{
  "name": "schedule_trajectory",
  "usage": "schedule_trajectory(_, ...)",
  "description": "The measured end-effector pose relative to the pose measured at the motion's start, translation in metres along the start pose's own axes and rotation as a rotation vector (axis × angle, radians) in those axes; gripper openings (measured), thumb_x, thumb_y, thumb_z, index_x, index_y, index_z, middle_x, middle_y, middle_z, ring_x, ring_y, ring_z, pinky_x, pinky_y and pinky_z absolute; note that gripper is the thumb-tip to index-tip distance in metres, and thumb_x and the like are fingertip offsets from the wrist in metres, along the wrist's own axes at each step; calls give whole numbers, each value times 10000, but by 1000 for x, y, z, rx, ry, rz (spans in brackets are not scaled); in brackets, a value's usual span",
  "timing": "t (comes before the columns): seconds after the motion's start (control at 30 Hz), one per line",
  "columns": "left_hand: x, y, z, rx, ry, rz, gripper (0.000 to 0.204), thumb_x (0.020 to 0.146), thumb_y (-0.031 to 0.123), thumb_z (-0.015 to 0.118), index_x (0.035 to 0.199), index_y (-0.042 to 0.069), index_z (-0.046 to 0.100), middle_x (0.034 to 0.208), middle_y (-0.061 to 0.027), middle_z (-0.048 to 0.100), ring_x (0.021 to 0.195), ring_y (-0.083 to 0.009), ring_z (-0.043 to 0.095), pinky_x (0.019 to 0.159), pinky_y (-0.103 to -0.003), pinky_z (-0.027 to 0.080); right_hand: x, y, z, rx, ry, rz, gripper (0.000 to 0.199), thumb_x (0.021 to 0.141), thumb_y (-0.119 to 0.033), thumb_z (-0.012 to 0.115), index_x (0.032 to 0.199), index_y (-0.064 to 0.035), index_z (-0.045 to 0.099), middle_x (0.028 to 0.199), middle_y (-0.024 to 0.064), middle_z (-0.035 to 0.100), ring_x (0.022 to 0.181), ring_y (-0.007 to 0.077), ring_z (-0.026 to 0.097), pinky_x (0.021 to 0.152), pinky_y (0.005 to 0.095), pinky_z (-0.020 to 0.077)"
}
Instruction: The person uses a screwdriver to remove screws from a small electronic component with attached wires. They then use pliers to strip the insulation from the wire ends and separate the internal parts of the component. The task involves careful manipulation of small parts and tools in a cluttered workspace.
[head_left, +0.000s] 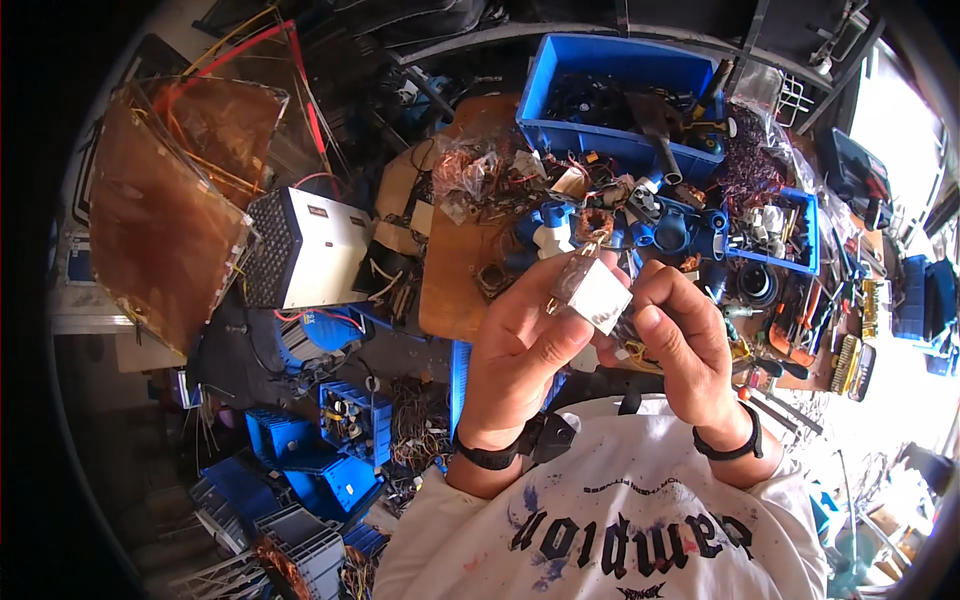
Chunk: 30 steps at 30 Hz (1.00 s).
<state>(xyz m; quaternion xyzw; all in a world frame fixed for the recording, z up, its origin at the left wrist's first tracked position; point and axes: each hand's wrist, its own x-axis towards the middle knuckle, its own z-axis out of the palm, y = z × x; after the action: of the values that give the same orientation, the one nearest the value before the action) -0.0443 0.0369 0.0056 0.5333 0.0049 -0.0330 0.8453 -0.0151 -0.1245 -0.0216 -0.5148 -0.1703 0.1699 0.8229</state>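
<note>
Both my hands are raised over the near edge of the workbench, in front of my shirt. My left hand (530, 345) is closed around a small silver metal box (594, 290), its thumb lying along the near side. Short metal prongs stick out of the box's left side. My right hand (690, 335) is at the box's right end, thumb and fingers curled in a pinch. A dark bit shows between the fingertips there, too hidden to name. Just beyond the box are a ring-shaped copper coil (594, 224) and some blue plastic parts (548, 230).
A blue crate (535, 132) of dark parts and tools stands at the bench's back, with a smaller blue bin (815, 235) to its right. Hand tools (795, 335) lie far right. Left are a white metal case (330, 255) and brown sheets (160, 210); blue bins (340, 485) stand lower left.
</note>
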Motion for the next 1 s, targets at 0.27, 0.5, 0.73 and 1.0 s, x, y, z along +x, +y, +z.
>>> schedule_trajectory(0.27,-5,-4,-9,-56,37,27,618,844,341,692,1262,-52,464,1148,-181,555,885,-206,624,620,-299,548,1,-3,-3,-193,-79,-95,120,916,-103,583,935,4,533,876,56,543,814,140,517,753,287,429)
schedule_trajectory(0.5,-6,-4,-11,-118,32,-2,571,872,320,661,1244,-57,448,1092,-167,570,838,-186,624,615,-308,548,-2,-14,2,86,-74,196,137,932,-93,568,998,20,526,908,62,577,848,106,550,763,259,443)
schedule_trajectory(0.73,-4,-4,-13,-194,100,-14,447,895,209,639,1168,-63,415,978,-136,602,773,-200,656,664,-341,588,2,2,5,-342,76,-117,189,900,-85,616,1038,15,534,918,83,588,823,129,572,700,268,469)
schedule_trajectory(1.0,1,-4,-15,-257,146,2,362,902,173,616,1110,-50,421,952,-137,600,738,-203,671,637,-345,596,12,1,3,-662,79,-358,241,775,-10,729,973,11,593,914,103,615,793,187,612,685,282,502)
